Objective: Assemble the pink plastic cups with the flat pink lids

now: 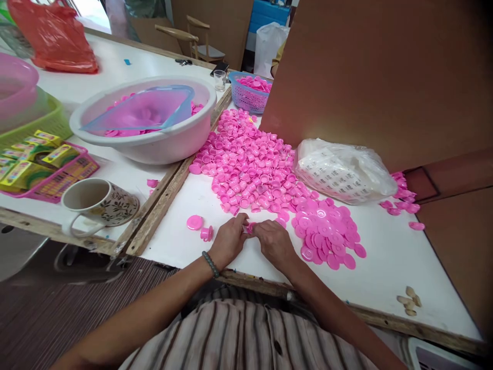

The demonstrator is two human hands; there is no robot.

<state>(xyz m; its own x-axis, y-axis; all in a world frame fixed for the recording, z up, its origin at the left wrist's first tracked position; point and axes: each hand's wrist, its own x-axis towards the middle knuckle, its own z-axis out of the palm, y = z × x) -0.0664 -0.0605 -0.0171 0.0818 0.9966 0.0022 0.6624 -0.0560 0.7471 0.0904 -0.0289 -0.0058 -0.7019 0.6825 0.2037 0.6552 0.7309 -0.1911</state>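
My left hand (228, 240) and my right hand (274, 243) meet over the near part of the white table, fingertips closed on a small pink toy cup (250, 227). My fingers cover much of that cup. Left of my left hand are another pink toy cup (207, 234) and a round pink saucer (194, 222). Beyond my hands spreads a large heap of pink toy cups (250, 159). To the right of my right hand lies a pile of flat pink saucers (327, 234).
A clear bag with printed white contents (346, 172) lies behind the saucers, against a brown board (377, 77). Leftward stand a white basin (154, 146), a patterned mug (102, 205) and a pink basket (65, 180) of yellow boxes. A blue basket (248, 97) sits behind the heap.
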